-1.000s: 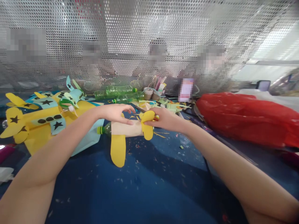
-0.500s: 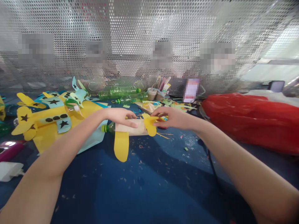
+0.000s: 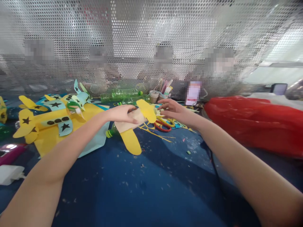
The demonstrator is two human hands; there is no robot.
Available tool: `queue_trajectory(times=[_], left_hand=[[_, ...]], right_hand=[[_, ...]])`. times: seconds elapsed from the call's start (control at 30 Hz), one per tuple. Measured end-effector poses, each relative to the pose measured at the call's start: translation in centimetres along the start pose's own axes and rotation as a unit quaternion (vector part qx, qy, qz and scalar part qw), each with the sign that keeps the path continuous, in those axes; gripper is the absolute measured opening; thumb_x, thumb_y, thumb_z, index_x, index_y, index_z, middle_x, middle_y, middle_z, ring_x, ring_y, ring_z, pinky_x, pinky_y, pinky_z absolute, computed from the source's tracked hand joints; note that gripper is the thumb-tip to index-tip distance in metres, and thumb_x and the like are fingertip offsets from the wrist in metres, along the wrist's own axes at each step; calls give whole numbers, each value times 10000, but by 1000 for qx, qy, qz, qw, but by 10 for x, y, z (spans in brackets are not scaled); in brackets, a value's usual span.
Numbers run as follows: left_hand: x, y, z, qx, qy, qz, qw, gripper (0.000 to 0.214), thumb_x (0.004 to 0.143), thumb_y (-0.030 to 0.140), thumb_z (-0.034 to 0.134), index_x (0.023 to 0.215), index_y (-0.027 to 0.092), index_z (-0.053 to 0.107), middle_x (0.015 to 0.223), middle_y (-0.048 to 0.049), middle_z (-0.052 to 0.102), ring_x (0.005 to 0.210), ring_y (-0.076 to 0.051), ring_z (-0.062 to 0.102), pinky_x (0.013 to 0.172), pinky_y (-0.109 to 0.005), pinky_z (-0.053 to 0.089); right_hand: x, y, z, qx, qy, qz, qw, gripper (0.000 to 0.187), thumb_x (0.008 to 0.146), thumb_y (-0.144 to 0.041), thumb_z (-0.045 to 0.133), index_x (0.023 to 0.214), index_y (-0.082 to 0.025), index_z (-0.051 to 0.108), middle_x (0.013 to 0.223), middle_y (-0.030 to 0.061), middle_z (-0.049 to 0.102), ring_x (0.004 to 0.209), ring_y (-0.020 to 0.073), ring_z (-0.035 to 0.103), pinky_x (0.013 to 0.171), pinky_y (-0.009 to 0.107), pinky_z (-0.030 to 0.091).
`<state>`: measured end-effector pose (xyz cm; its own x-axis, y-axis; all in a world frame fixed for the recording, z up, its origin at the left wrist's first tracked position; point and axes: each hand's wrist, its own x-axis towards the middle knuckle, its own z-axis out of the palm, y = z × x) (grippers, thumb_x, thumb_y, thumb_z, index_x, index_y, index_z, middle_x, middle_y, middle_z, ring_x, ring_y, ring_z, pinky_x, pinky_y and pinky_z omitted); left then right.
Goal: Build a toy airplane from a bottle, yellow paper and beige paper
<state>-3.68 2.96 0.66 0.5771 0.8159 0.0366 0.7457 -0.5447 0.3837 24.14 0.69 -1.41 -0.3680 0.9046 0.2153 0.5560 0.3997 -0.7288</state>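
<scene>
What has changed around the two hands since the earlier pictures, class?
The right hand has let go of the yellow tail piece and is open beside it. The wrapped bottle has turned, its tail end now higher in the view. The left hand still holds it; the red bag and starred plane stayed put.

left hand: curled, clasping | right hand: loosely spread | arms: stretched forward
</scene>
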Motion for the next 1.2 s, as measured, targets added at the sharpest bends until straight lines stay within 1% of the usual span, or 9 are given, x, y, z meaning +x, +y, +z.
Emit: queue_trajectory(times=[0.13,0.4,0.5,0.6,0.7,0.77,0.87,0.97,1.2], left_hand=[[4,-7,1,-24,74,-21,997,773,635,534,749,1298,194,544,1297,-152,621,1099,-329,623,874,-396,498],[9,-14,3,-46,185,-35,981,746,588,452,815,1222,179,531,1228,-153,627,1112,-341,611,923,-434,491],[11,-18,1,-64,209,-77,973,716,623,486,801,1202,158,537,1215,-170,636,1090,-344,624,897,-438,504],[14,-31,0,-106,213,-118,964,604,712,542,728,1155,162,573,1190,-187,654,1070,-346,638,840,-442,525],[17,-50,1,-154,168,-109,968,466,789,558,644,1085,199,618,1104,-156,699,969,-312,673,751,-426,542],[18,-60,0,-151,154,-123,969,453,773,554,659,1057,204,623,1054,-148,711,926,-311,680,717,-423,540],[18,-68,-2,-102,192,-160,963,607,674,555,749,1122,190,564,1116,-176,677,1003,-357,656,748,-444,529],[17,-66,-3,-78,223,-163,958,718,624,539,790,1167,185,481,1168,-186,633,1058,-373,630,797,-446,517],[13,-45,4,-27,306,-93,947,707,639,338,825,1184,211,393,1185,-142,580,1104,-353,604,919,-466,479]], right_hand=[[7,12,6,-11,16,65,998,405,877,-408,593,1230,-211,564,1131,109,681,889,199,682,765,357,595],[9,16,16,-205,14,16,978,212,864,-308,569,992,-202,700,984,79,757,860,225,709,778,356,558],[7,13,19,-248,-1,24,968,205,874,-292,559,972,-200,715,954,72,767,861,228,713,776,348,547],[5,9,22,-277,-7,45,960,217,884,-296,559,970,-187,726,941,82,768,838,229,710,768,346,539],[4,9,23,-288,-3,45,957,226,889,-309,559,964,-184,733,920,86,768,826,234,708,748,345,534],[4,10,24,-289,-1,42,956,220,890,-309,561,952,-188,734,913,84,769,830,236,707,750,347,533],[4,14,25,-289,2,41,957,209,887,-292,564,950,-185,733,904,88,769,831,238,708,754,353,532],[5,16,25,-289,5,34,957,207,884,-286,563,947,-190,735,882,87,770,805,237,708,739,357,534],[5,17,25,-309,2,54,949,219,888,-301,556,944,-190,736,901,92,768,824,255,706,731,351,511]])
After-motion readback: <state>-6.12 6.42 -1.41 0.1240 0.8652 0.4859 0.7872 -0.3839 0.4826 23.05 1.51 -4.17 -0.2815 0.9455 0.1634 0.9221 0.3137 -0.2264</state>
